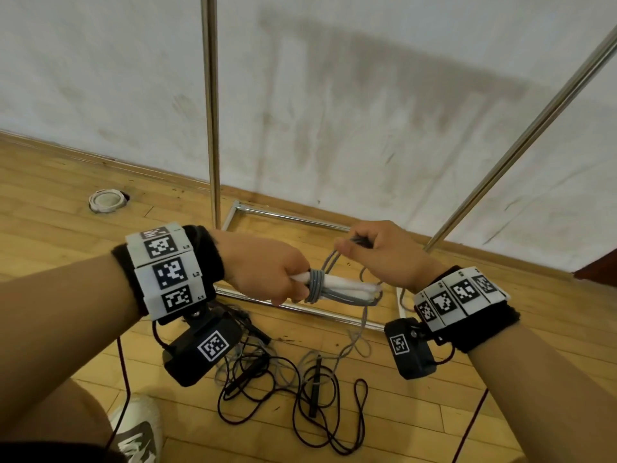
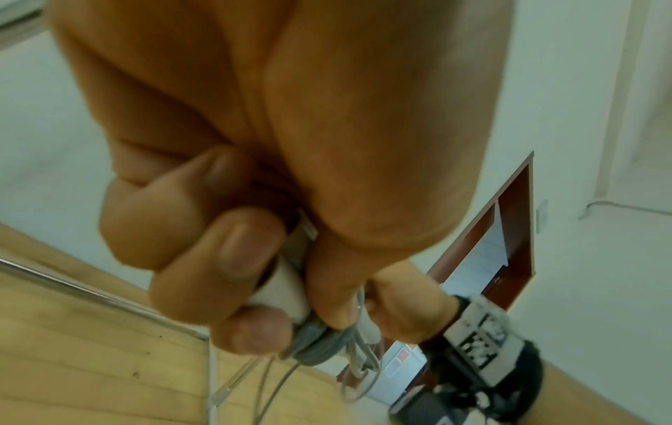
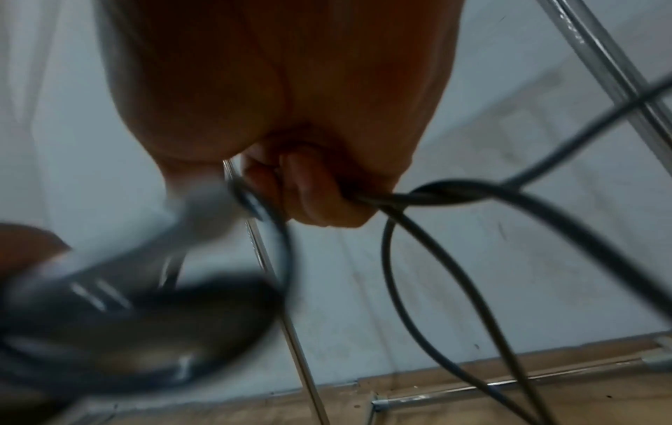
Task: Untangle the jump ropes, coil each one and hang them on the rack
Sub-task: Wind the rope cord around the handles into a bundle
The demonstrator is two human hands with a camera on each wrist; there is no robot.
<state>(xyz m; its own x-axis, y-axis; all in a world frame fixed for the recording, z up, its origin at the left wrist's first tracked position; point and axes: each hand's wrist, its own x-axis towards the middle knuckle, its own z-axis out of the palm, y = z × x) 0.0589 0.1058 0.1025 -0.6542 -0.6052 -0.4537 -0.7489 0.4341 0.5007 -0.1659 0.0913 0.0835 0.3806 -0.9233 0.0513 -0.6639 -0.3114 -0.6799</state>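
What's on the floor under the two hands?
A tangle of dark and grey jump ropes with black handles lies on the wooden floor. The left wrist camera hides part of it.

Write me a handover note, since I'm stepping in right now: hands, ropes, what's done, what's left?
Left hand grips the white handles, grey rope wound round them.
Right hand pinches that rope's loose loops above the bundle.
Done: grey rope partly coiled; its tail trails to the floor.
Left: finish the wrap, hang it on the rack. The dark ropes lie tangled on the floor; untangle, coil and hang them.
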